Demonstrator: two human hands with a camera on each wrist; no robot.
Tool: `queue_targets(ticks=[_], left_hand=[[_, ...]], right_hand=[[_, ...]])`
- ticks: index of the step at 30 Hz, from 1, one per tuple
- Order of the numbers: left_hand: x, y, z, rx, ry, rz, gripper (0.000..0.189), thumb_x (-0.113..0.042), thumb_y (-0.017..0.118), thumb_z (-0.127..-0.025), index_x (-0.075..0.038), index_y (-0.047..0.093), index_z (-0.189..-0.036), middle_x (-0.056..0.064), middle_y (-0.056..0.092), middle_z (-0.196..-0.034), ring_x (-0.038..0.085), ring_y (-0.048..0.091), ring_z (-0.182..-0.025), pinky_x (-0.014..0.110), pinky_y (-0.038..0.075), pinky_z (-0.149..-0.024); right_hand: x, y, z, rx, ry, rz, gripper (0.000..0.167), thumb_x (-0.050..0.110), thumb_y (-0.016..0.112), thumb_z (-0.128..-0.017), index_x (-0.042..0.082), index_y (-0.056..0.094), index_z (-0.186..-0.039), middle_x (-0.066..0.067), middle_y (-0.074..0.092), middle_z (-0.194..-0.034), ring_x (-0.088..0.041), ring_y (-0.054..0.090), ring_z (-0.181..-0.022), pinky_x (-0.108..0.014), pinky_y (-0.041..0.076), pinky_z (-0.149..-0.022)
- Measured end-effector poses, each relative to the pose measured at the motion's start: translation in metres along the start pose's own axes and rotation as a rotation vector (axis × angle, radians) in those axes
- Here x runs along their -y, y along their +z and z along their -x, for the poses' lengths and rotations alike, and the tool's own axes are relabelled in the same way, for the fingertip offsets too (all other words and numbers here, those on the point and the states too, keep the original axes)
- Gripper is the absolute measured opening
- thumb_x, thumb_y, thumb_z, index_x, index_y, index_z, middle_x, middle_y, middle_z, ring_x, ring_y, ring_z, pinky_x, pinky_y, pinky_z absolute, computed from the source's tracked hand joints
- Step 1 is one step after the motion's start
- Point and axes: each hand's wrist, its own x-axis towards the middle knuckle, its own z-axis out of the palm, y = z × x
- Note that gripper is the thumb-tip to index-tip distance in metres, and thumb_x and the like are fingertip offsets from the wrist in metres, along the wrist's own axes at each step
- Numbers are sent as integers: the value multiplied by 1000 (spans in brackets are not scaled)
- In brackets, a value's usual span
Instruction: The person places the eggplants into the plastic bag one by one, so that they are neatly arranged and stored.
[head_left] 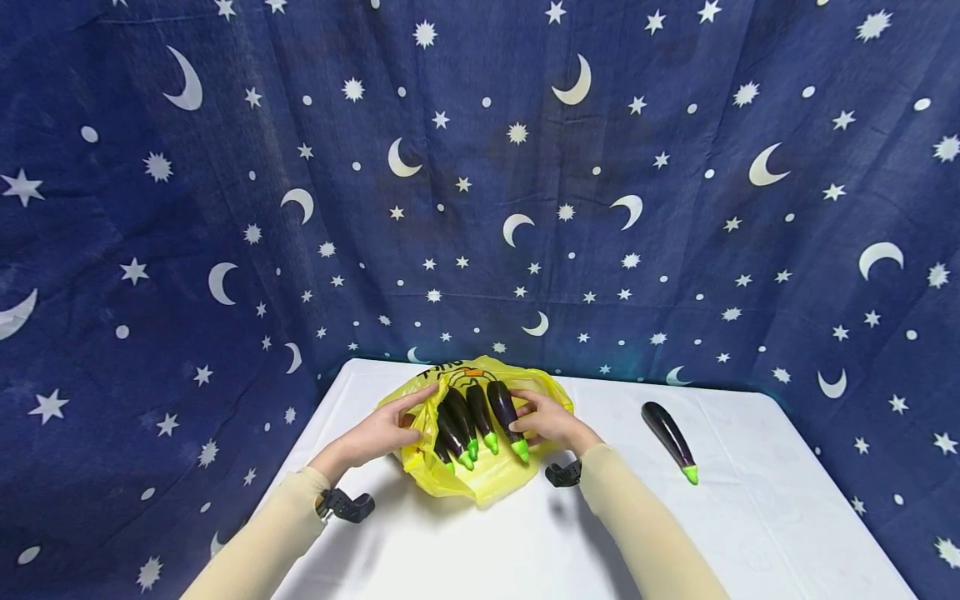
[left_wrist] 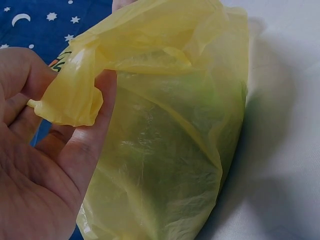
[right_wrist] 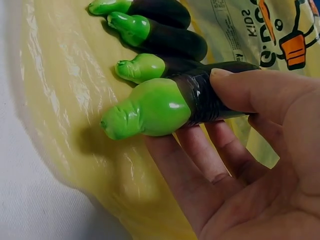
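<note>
A yellow plastic bag [head_left: 480,490] lies on the table with its mouth toward me, several eggplants [head_left: 455,429] side by side inside it. My left hand [head_left: 378,432] holds the left edge of the mouth; in the left wrist view a fold of the bag [left_wrist: 75,95] passes between thumb and fingers. With my right hand [head_left: 551,421] I grip the rightmost eggplant [head_left: 504,408] inside the bag. The right wrist view shows the thumb on top of its dark body and the fingers beneath, its green stem end [right_wrist: 160,107] pointing away from the palm.
Another eggplant [head_left: 670,437] lies alone on the white-covered table [head_left: 750,517], to the right of the bag. A dark blue curtain [head_left: 480,208] with moons and stars hangs behind the table and along its left side. Each wrist carries a black camera mount [head_left: 345,504].
</note>
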Motion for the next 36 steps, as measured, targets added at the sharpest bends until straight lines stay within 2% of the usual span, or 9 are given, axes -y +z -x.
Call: queue_targets(ticks=[6, 14, 27, 36], left_hand=[[1, -1, 0, -6, -3, -16, 82, -6, 69, -91, -21, 32, -162, 0, 27, -167, 29, 48, -136, 43, 40, -109], [1, 0, 0, -3, 5, -3, 82, -3, 69, -91, -20, 32, -162, 1, 28, -167, 30, 52, -132, 33, 45, -102], [2, 1, 0, -12, 0, -17, 82, -3, 68, -90, -21, 33, -162, -1, 28, -167, 30, 49, -135, 43, 40, -108], [-2, 0, 1, -18, -5, -26, 81, -5, 69, -91, -20, 33, -162, 0, 28, -167, 34, 43, -140, 48, 36, -112]], right_hand=[[1, 5, -3, -29, 1, 7, 79, 1, 77, -85, 10, 42, -156, -18, 58, -111, -29, 63, -91, -47, 60, -71], [-1, 10, -10, -43, -10, -42, 79, -1, 74, -86, 8, 40, -157, -18, 57, -109, -29, 64, -90, -49, 60, -73], [4, 17, -15, -90, 10, -39, 78, 0, 74, -88, 8, 39, -157, -20, 60, -112, -30, 67, -88, -48, 60, -74], [0, 20, -22, -117, 7, -23, 78, 0, 75, -87, 8, 41, -156, -19, 62, -108, -29, 67, -85, -49, 60, -72]])
